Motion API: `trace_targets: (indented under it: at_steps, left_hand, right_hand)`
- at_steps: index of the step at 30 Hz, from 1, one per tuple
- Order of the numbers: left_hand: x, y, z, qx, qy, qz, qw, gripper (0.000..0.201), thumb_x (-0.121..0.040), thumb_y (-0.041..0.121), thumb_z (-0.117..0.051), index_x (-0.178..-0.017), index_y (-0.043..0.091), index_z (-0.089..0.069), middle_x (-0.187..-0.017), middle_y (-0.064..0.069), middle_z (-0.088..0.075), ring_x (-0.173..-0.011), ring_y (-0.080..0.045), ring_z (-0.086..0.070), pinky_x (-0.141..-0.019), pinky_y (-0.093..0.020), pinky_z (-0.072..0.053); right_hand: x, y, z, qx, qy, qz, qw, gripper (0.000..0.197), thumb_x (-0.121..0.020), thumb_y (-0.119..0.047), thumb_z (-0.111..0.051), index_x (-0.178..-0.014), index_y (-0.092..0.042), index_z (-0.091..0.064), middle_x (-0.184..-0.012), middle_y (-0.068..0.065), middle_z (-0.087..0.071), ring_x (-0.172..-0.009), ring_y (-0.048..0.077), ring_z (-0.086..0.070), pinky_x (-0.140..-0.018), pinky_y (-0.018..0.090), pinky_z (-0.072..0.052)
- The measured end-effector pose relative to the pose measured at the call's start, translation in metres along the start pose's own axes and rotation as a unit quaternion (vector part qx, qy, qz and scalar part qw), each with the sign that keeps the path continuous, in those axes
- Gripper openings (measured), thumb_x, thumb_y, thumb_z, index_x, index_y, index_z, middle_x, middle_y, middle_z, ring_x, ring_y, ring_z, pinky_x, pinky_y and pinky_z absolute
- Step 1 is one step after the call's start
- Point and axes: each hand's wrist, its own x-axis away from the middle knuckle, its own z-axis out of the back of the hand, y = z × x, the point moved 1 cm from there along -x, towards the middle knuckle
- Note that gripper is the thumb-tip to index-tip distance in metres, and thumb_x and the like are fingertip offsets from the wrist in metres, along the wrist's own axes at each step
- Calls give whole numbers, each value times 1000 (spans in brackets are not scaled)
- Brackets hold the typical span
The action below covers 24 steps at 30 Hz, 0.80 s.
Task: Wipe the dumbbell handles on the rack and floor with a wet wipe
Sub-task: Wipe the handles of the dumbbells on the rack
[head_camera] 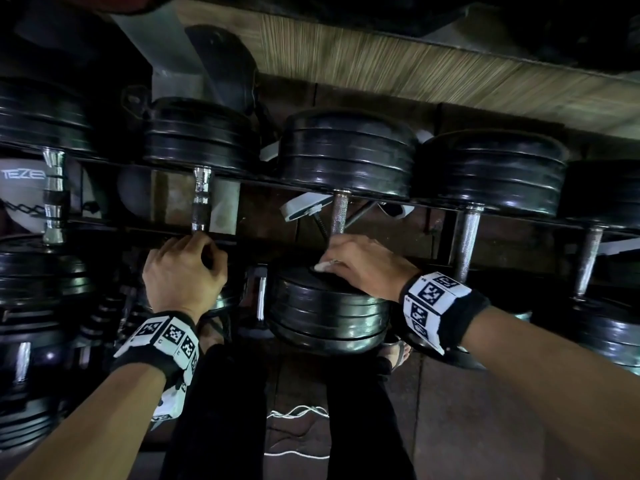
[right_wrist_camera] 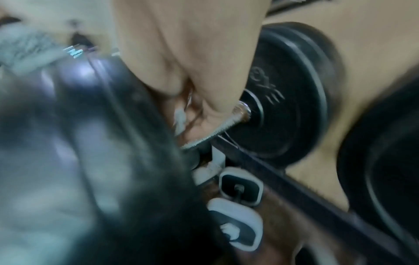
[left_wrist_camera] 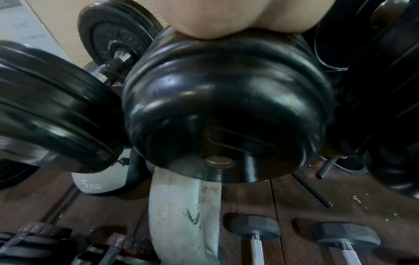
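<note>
Black plate dumbbells lie in a row across a dark rack [head_camera: 104, 226]. My right hand [head_camera: 356, 261] curls round the near end of a knurled steel handle [head_camera: 338, 213], holding a white wet wipe [head_camera: 323, 266] against it just above the near weight head [head_camera: 329, 310]. The right wrist view, blurred, shows the fingers [right_wrist_camera: 204, 62] wrapped on the handle [right_wrist_camera: 243, 112] with the wipe [right_wrist_camera: 181, 116] under them. My left hand [head_camera: 183, 271] grips the near end of the neighbouring dumbbell with the chrome handle [head_camera: 201, 202]. Its palm [left_wrist_camera: 226, 18] rests on that black head [left_wrist_camera: 226, 100].
More dumbbells fill the rack to both sides [head_camera: 485, 168]. Below it on the wooden floor lie small hex dumbbells [left_wrist_camera: 255, 231], a white 5 kg weight [left_wrist_camera: 102, 181], a threaded bar [left_wrist_camera: 312, 190] and a white cord [head_camera: 298, 410]. My legs stand close to the rack.
</note>
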Motion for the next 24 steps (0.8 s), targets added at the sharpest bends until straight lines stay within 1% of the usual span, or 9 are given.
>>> trace_targets:
  at_steps: [5,8,11,14,17,19,21,22,24]
  left_hand:
    - [0,2,1,-4,4,-2,1000,14,-81,22,-58,-72,13,-65,-63,-9,-63,-64,-34,-59,-58,-37,-42]
    - [0,0,1,-6,0,-2,1000,16,-82,23,-56,-72,13,-65,-63,-9,-63,-64,-33,-59,-58,-37,-41]
    - [0,3,2,0,-17,6,1000,19,-83,25,-54,-73,14,-66,-64,-8,-64,-65,-32,-60,-60,-37,-42]
    - [-3,8,4,15,-54,27,998,25,-85,34,-49,-81,19,-69,-74,-5,-70,-74,-31,-65,-70,-40,-43]
    - [2,37,7,85,-118,26,989,35,-84,49,-47,-96,26,-71,-97,2,-73,-97,-27,-66,-89,-44,-44]
    - [5,69,9,244,-223,51,943,49,-80,64,-46,-105,30,-71,-103,13,-73,-106,-16,-65,-100,-43,-45]
    - [11,96,8,329,-334,93,878,44,-78,71,-54,-108,41,-68,-97,31,-69,-111,-3,-60,-111,-43,-36]
    - [12,103,7,334,-364,97,864,38,-78,72,-56,-107,48,-65,-95,38,-66,-112,0,-58,-114,-45,-31]
    - [9,106,6,333,-380,84,859,37,-70,78,-52,-100,60,-62,-94,40,-65,-114,1,-58,-114,-51,-29]
  right_hand:
    - [12,12,4,53,-39,-44,997,23,-100,-30,-58,-103,-12,-73,-103,2,-64,-99,21,-62,-87,34,-48]
    - [19,22,0,18,15,-167,986,23,-97,-32,-62,-103,-13,-74,-105,9,-69,-106,28,-61,-92,36,-47]
    - [3,28,-14,-39,74,-251,964,17,-92,-24,-68,-98,-10,-76,-104,12,-73,-104,29,-65,-80,26,-44]
    - [-2,26,-15,-77,63,-250,963,14,-92,-20,-70,-97,-8,-76,-104,8,-72,-101,21,-65,-73,17,-34]
    - [16,23,-5,-143,63,-237,959,21,-92,-31,-72,-98,-11,-78,-102,2,-74,-99,14,-65,-75,18,-38]
    - [27,13,-2,-214,54,-220,950,23,-91,-37,-72,-100,-17,-79,-102,-4,-75,-101,8,-65,-87,19,-44]
    - [32,4,-6,-285,69,-213,932,20,-92,-34,-71,-103,-19,-78,-96,-9,-75,-97,3,-65,-93,19,-45]
    - [33,1,-7,-316,80,-210,922,18,-93,-30,-71,-104,-17,-78,-92,-8,-75,-93,2,-65,-92,17,-45]
    - [34,-2,-10,-358,95,-201,907,17,-92,-24,-73,-106,-16,-76,-95,-3,-76,-96,2,-66,-97,19,-44]
